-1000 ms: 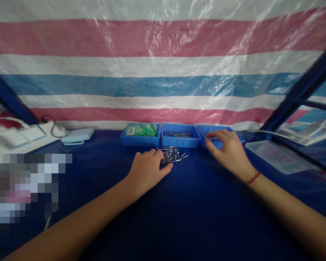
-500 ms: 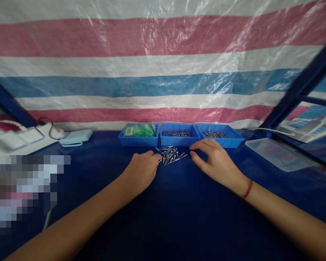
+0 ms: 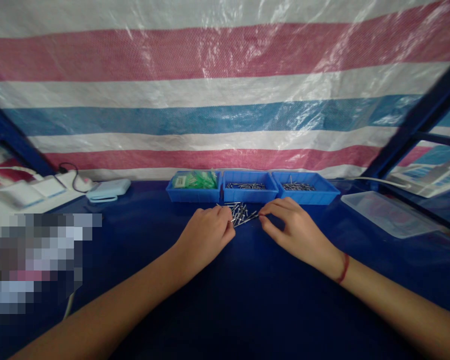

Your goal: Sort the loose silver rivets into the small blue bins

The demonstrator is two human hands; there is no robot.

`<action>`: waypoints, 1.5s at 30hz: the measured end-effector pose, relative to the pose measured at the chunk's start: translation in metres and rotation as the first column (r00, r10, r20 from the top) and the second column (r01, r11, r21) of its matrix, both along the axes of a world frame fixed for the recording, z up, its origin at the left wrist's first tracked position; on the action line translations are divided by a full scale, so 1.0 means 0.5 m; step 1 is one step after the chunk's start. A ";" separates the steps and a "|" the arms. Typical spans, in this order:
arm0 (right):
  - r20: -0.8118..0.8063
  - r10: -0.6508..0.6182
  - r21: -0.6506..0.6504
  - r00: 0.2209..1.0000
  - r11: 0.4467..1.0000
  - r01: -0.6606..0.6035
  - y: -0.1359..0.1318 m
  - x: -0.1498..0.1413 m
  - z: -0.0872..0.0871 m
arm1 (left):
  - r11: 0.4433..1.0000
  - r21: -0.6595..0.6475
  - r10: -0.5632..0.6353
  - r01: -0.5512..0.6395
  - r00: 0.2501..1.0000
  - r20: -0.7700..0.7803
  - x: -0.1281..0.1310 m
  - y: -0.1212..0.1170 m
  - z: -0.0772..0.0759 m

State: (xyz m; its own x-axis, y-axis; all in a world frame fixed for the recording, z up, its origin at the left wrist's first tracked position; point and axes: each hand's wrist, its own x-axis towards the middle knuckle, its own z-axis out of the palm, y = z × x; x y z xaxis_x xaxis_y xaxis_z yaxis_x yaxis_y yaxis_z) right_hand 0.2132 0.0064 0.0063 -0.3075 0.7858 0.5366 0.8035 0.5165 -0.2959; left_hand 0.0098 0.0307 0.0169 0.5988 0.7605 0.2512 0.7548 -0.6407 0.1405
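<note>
A loose pile of silver blind rivets [image 3: 241,212] lies on the dark blue table in front of the bins. My left hand [image 3: 206,232] is at the pile's left side, its thumb and fingers pinched on a rivet whose end shows at the fingertips. At the right edge of the pile, my right hand [image 3: 294,225] has thumb and index finger closed together on the end of a rivet. Its other fingers are curled. Behind the pile, the middle blue bin [image 3: 250,195] and the right blue bin [image 3: 309,198] hold more rivets.
The left blue bin [image 3: 194,195] contains green plastic packets [image 3: 197,179]. A light blue case [image 3: 108,190] and a white power strip [image 3: 41,192] stand at left. A translucent lid [image 3: 390,215] lies at right. A striped sheet [image 3: 225,90] hangs behind, between blue frame posts.
My left hand has moved right, further over the pile. My right thumb and index finger have come together at a rivet's end. The view has shifted slightly.
</note>
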 end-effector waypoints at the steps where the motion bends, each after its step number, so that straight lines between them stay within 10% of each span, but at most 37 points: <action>1: -0.017 0.023 -0.011 1.000 1.000 -0.023 -0.003 -0.005 0.000 | 0.999 -0.044 -0.005 0.010 0.994 0.113 0.003 -0.002 -0.001; 6: -0.181 0.157 -0.111 0.971 0.978 -0.178 -0.023 -0.033 -0.004 | 0.925 -0.321 0.044 0.204 0.781 0.624 0.023 -0.012 -0.024; 15: -0.417 0.168 -0.184 0.893 0.947 -0.264 -0.023 -0.042 -0.008 | 0.838 -0.474 0.210 0.271 0.642 0.738 0.040 -0.019 -0.036; 32: -0.560 0.055 -0.131 0.827 0.979 -0.153 -0.024 -0.037 -0.004 | 0.913 -0.255 -0.051 0.318 0.710 0.702 0.039 -0.024 -0.050; 45: -0.559 0.074 -0.127 0.826 0.977 -0.174 -0.027 -0.036 -0.009 | 0.906 -0.288 -0.017 0.311 0.705 0.709 0.041 -0.027 -0.050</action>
State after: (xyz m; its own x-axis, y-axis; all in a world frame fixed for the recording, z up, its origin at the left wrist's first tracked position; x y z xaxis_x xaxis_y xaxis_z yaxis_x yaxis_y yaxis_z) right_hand 0.1951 -0.0069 0.0021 -0.1027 0.8528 0.5120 0.4150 0.5045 -0.7571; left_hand 0.0305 0.0173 -0.0080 0.4990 0.7850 0.3672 0.2431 -0.5335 0.8101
